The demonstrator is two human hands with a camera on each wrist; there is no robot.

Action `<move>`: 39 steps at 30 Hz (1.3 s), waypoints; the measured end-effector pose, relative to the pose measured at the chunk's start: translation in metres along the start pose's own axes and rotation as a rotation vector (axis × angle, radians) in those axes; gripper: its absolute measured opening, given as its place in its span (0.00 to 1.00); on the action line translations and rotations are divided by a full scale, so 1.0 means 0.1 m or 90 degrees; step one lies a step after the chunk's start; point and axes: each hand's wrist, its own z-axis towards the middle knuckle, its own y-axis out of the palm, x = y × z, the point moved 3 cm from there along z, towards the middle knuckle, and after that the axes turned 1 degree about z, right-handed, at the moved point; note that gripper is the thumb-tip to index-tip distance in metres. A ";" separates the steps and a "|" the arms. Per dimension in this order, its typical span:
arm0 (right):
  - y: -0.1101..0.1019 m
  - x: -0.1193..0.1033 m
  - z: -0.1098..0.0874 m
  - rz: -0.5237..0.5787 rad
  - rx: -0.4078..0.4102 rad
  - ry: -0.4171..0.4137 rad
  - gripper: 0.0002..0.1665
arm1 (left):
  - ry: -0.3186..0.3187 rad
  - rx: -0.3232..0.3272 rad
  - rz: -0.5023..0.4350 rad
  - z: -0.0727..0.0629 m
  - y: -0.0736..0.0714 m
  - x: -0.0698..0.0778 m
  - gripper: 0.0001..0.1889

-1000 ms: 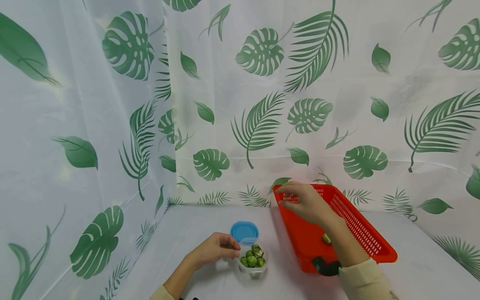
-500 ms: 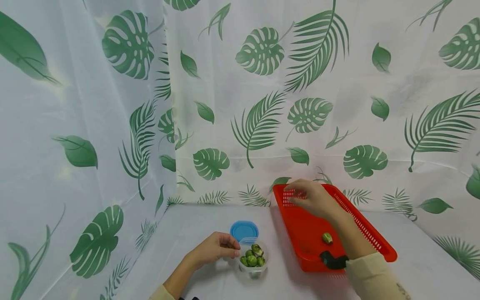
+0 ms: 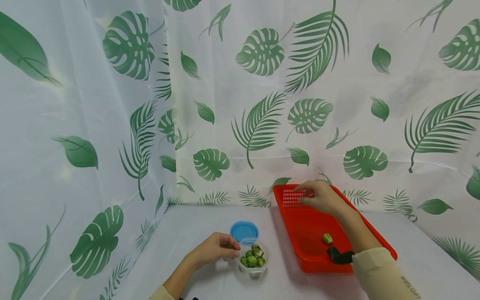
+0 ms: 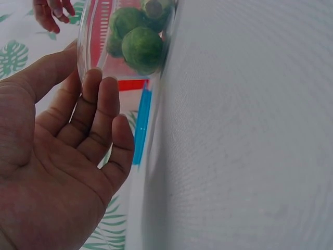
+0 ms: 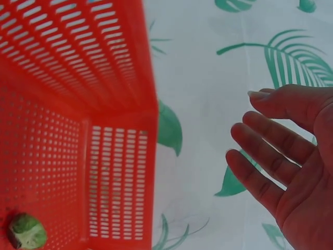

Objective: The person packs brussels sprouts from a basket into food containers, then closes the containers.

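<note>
My left hand (image 3: 215, 250) rests beside a clear plastic container (image 3: 253, 271), fingers loosely bent and fingertips right at its rim. Several Brussels sprouts (image 3: 251, 261) fill the container, which stands upright on the table. In the left wrist view the palm of this hand (image 4: 67, 151) faces the camera, with sprouts (image 4: 142, 49) showing through the clear wall. My right hand (image 3: 320, 198) hovers over the far part of a red plastic basket (image 3: 307, 264), holding nothing. Its spread fingers show in the right wrist view (image 5: 281, 151). One Brussels sprout (image 3: 327, 238) lies in the basket.
A blue lid (image 3: 244, 231) lies flat on the table just behind the container. The basket has slotted side walls (image 5: 117, 182) and reaches back to a white curtain (image 3: 210, 125) printed with green leaves. A black strap (image 3: 339, 255) wraps my right wrist.
My right hand has drifted a little to the right over the basket, leaving the sprout there in plain view. The left hand and the container have stayed in place.
</note>
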 end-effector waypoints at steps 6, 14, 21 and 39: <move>-0.01 0.14 0.01 0.008 -0.011 0.013 0.18 | 0.001 -0.002 -0.001 0.00 0.00 -0.01 0.16; -0.05 0.25 0.01 0.013 -0.030 0.043 0.18 | 0.004 -0.003 -0.004 0.01 0.00 -0.01 0.17; -0.04 0.34 0.00 0.020 -0.037 0.081 0.18 | 0.013 -0.006 -0.011 0.02 -0.01 -0.04 0.17; -0.02 0.54 -0.08 0.041 -0.107 0.117 0.22 | 0.008 -0.003 -0.009 0.01 -0.01 -0.02 0.15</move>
